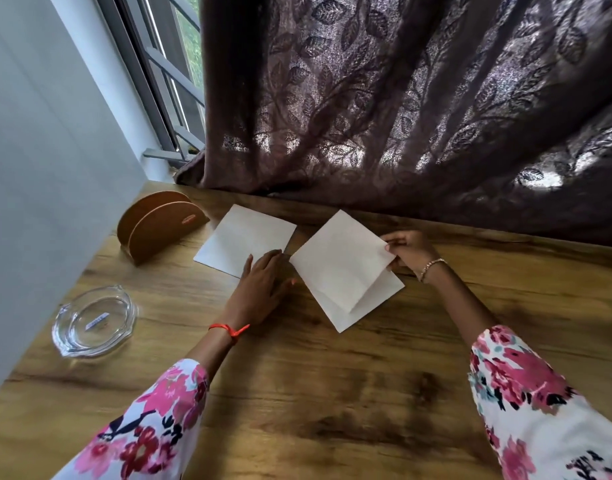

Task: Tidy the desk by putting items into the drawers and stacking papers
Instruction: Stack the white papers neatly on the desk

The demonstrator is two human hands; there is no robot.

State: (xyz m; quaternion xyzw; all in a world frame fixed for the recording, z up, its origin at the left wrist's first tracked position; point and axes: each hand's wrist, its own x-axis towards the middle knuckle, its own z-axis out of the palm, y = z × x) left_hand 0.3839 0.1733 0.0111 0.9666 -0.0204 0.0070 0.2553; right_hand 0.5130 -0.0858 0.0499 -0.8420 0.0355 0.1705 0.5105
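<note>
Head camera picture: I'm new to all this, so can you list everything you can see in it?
desk: one, wood-brown, under everything
left paper: one, white, flat, mid-desk
top paper: one, white, right of it, one edge lifted
bottom paper: one, white, beneath the top paper; possibly the same sheet folded
holder: one, brown, far left of desk
dish: one, clear glass, near left
curtain: one, dark brown, leaf-patterned, behind desk
window: one, grey-framed, upper left
wall: one, pale, left
sleeves: two, pink floral, bottom corners
left hand: flat, fingertips at left paper's near corner
right hand: pinches top paper's edge
</note>
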